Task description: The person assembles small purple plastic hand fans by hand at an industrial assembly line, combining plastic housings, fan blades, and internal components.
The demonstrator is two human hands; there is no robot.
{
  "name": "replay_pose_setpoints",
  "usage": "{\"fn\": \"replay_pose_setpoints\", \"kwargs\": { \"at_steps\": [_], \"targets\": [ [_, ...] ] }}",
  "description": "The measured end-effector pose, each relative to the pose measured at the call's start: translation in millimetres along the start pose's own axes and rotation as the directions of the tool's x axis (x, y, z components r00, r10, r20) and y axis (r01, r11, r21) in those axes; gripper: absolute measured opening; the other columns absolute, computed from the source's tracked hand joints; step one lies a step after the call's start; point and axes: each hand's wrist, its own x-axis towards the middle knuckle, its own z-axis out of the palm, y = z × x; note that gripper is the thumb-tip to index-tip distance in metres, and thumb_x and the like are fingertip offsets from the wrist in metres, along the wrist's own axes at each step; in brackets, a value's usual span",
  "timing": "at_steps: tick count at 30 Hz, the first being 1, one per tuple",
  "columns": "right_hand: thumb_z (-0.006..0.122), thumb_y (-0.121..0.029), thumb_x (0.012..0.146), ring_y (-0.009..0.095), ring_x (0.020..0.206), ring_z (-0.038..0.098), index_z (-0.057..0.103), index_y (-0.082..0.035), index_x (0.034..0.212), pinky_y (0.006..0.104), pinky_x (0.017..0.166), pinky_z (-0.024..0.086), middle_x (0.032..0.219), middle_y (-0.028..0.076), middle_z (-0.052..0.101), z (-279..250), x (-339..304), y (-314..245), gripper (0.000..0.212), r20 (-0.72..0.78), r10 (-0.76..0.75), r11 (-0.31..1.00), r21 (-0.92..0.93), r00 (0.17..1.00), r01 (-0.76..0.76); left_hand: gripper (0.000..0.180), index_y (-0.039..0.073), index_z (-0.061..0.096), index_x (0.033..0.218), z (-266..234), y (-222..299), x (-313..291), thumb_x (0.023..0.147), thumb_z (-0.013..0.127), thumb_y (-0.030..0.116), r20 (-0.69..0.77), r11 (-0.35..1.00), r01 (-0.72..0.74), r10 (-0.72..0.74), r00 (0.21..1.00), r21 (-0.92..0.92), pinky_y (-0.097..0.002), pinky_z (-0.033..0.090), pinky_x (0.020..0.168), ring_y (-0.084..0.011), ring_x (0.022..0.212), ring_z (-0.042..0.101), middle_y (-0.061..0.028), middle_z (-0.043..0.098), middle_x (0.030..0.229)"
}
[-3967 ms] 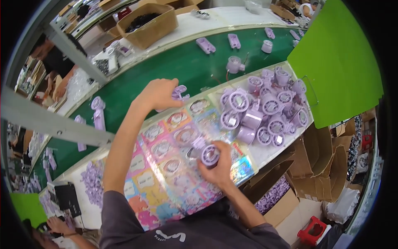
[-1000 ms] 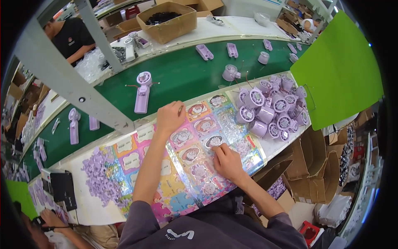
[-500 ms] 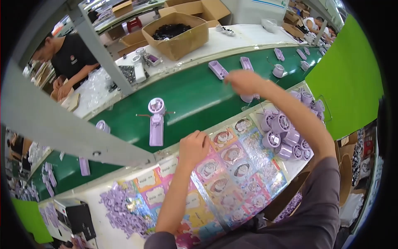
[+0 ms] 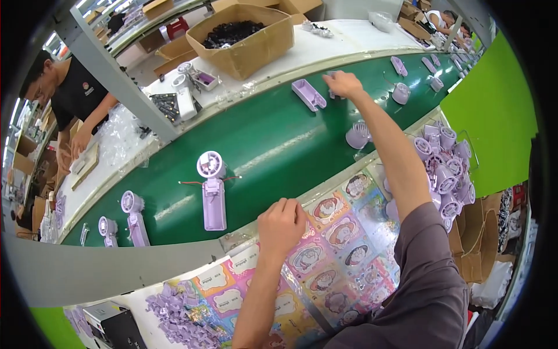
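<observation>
Moved on from an open lilac shell (image 4: 308, 95) half a second ago, the right hand (image 4: 346, 86) now reaches a second lilac shell (image 4: 333, 74) toward the far edge of the green conveyor belt (image 4: 261, 168). The shift brings that shell within the fingers' reach and, it appears, makes it the piece being handled. The right grip is bent over it, though whether it has closed cannot be told. The left hand (image 4: 281, 224) rests loosely curled at the belt's near edge, its underside hidden; nothing shows in that grip. On the belt lie a fan body (image 4: 214, 203) with wires splayed and a loose fan head (image 4: 358, 135). Along the belt's near side, the worktop (image 4: 138, 303) carries piled fan heads (image 4: 446, 183) and small lilac parts (image 4: 180, 317).
</observation>
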Motion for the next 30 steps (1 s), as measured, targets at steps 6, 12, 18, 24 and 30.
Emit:
{"fn": "replay_pose_setpoints", "kwargs": {
  "at_steps": [6,12,18,24,30],
  "targets": [
    [0.072,-0.038,0.076,0.034,0.112,0.069,0.075,-0.008,0.112,0.0455,0.098,0.054,0.117,0.020,0.072,9.0,-48.1,-81.9,0.046,0.027,-0.200,0.972,-0.119,0.979,0.202,0.006,0.006,0.066,0.079,2.9,-0.8,0.9,0.080,0.071,0.003,-0.031,1.000,-0.004,0.003,1.000,-0.023,-0.0356,0.048,0.052,-0.0253,0.056,0.062,-0.0076,0.063,0.068],
    [0.071,-0.035,0.075,0.034,0.107,0.070,0.077,-0.009,0.096,0.0459,0.089,0.058,0.098,0.018,0.075,3.6,-118.8,-112.6,0.035,0.090,-0.520,0.846,-0.086,0.850,0.526,0.002,0.003,0.071,0.091,-8.0,-12.8,-6.8,0.090,0.070,0.004,-0.207,0.772,0.295,-0.478,0.854,-0.564,-0.0227,0.038,0.050,-0.0038,0.057,0.049,0.0002,0.064,0.071],
    [0.069,-0.026,0.073,0.037,0.081,0.064,0.069,-0.005,0.078,0.0492,0.074,0.055,0.082,0.018,0.069,-1.3,-306.1,-62.1,0.021,0.046,-0.794,0.602,-0.072,0.606,0.795,0.011,-0.001,0.067,0.090,-4.2,-2.6,0.3,0.096,0.067,0.007,-0.336,0.635,0.210,-0.626,0.704,-0.744,-0.0202,0.027,0.051,0.0004,0.059,0.037,0.0078,0.049,0.066],
    [0.076,-0.032,0.076,0.033,0.090,0.063,0.067,-0.006,0.079,0.0452,0.079,0.051,0.083,0.012,0.066,-2.8,-377.6,-37.6,0.027,0.090,-0.878,0.469,-0.045,0.471,0.882,0.010,-0.002,0.067,0.090,-1.3,-3.2,-3.9,0.096,0.068,0.006,-0.264,0.631,0.216,-0.577,0.773,-0.745,-0.0201,0.030,0.052,0.0001,0.061,0.039,0.0077,0.048,0.066],
    [0.077,-0.030,0.078,0.035,0.092,0.064,0.067,-0.007,0.098,0.0472,0.082,0.052,0.098,0.015,0.066,-29.7,-279.7,-21.7,0.032,-0.227,-0.668,0.744,-0.204,0.709,0.636,0.010,-0.001,0.068,0.091,-3.2,-3.5,-2.9,0.096,0.067,0.007,-0.228,0.641,0.232,-0.551,0.803,-0.731,-0.0201,0.031,0.052,-0.0006,0.059,0.041,0.0069,0.051,0.066]
  ]
}}
